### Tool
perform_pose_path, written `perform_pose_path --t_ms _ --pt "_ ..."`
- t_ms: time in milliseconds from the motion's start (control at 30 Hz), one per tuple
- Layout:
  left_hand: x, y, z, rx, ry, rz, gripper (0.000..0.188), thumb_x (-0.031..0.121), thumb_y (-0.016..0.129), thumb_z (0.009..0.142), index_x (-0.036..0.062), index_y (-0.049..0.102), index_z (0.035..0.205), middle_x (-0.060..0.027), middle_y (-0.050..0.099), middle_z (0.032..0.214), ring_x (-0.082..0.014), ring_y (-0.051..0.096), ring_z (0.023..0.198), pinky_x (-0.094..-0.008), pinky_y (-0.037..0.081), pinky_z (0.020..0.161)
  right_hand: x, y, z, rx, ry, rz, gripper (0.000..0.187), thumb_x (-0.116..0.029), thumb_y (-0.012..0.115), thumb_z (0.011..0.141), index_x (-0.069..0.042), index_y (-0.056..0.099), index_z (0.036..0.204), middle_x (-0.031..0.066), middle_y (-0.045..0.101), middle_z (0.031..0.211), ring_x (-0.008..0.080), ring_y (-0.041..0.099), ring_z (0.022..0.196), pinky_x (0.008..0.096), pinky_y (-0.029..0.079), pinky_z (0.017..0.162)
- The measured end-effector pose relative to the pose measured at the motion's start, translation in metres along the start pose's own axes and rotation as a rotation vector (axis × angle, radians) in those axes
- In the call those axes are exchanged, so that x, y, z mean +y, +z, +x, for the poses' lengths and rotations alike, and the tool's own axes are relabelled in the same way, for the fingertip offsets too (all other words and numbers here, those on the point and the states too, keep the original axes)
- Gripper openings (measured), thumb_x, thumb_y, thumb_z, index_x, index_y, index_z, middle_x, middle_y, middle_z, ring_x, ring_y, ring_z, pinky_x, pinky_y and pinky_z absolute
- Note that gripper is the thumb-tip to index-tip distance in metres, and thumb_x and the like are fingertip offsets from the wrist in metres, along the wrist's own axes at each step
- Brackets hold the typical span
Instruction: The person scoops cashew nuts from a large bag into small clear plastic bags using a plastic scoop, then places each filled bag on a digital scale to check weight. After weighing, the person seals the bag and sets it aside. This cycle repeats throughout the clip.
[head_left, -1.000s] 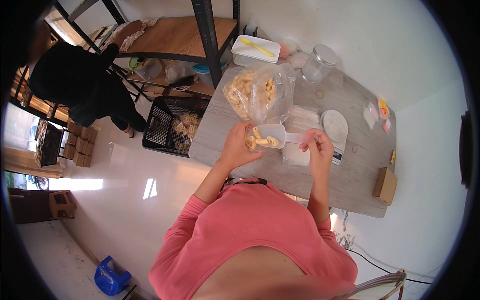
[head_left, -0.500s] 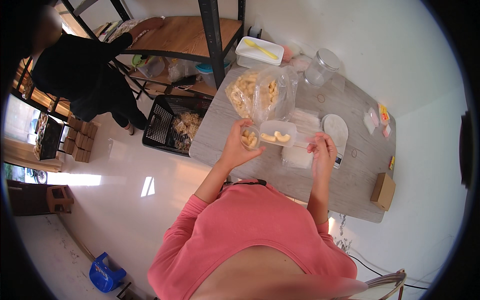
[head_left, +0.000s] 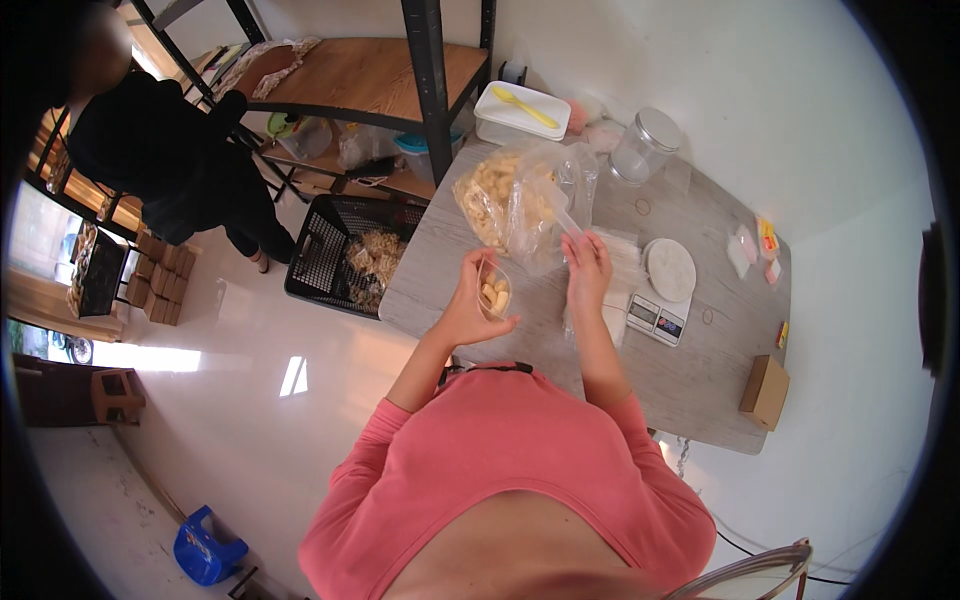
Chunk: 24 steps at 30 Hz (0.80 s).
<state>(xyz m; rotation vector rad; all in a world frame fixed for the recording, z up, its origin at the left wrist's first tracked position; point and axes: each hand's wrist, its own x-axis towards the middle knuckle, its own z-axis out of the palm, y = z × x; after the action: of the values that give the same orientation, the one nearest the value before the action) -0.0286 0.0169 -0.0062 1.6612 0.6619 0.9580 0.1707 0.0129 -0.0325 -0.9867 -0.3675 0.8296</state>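
My left hand is closed around a small clear plastic bag, its mouth up, with pale yellow snack pieces inside. My right hand grips the handle of a translucent scoop. The scoop's far end reaches into the mouth of a large clear bag of snacks, where plastic partly hides it. That large bag lies on the grey table just beyond my hands. Under and beside my right wrist lies a stack of clear plastic bags, next to a white kitchen scale.
A lidded white container with a yellow spoon and a clear jar stand at the table's back. A small cardboard box sits at the right edge. Left of the table is a black crate; beyond it, a person in black stands by shelves.
My right hand has moved left and away from me, carrying the scoop from beside the small bag into the large bag. The small bag in my left hand now tilts more upright.
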Motion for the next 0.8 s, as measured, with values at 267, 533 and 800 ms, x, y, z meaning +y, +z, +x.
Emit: perform_pose_path --t_ms 267,533,800 --pt "0.019 -0.015 0.007 -0.157 -0.004 -0.305 0.084 0.027 0.074 0.058 0.0073 0.034 0.129 -0.0088 0.034 0.125 -0.0206 0.033 0.119 -0.0324 0.032 0.095 -0.012 -0.002 -0.024 -0.004 -0.323 -0.929 0.027 -0.011 0.061 0.081 -0.002 0.057 0.107 0.0074 0.055 0.107 0.0161 0.056 0.091 0.0247 0.044 0.076" --pt "0.028 -0.010 0.031 -0.431 -0.004 -0.573 0.096 0.050 0.070 0.056 0.0068 0.033 0.134 -0.0112 0.018 0.146 -0.0272 0.021 0.133 -0.0387 0.021 0.106 -0.057 0.028 -0.073 -0.716 0.181 -0.160 0.034 -0.011 0.061 0.082 -0.004 0.050 0.114 0.0043 0.054 0.103 0.0115 0.051 0.096 0.0232 0.041 0.080" --pt "0.028 0.001 0.012 -0.114 -0.091 -0.403 0.089 0.029 0.071 0.070 0.0047 0.019 0.138 -0.0144 0.027 0.138 -0.0255 0.030 0.128 -0.0389 0.029 0.103 -0.048 0.035 -0.082 -0.409 0.087 -0.153 0.033 -0.008 0.060 0.084 -0.005 0.046 0.114 0.0036 0.053 0.103 0.0118 0.051 0.098 0.0257 0.042 0.084"
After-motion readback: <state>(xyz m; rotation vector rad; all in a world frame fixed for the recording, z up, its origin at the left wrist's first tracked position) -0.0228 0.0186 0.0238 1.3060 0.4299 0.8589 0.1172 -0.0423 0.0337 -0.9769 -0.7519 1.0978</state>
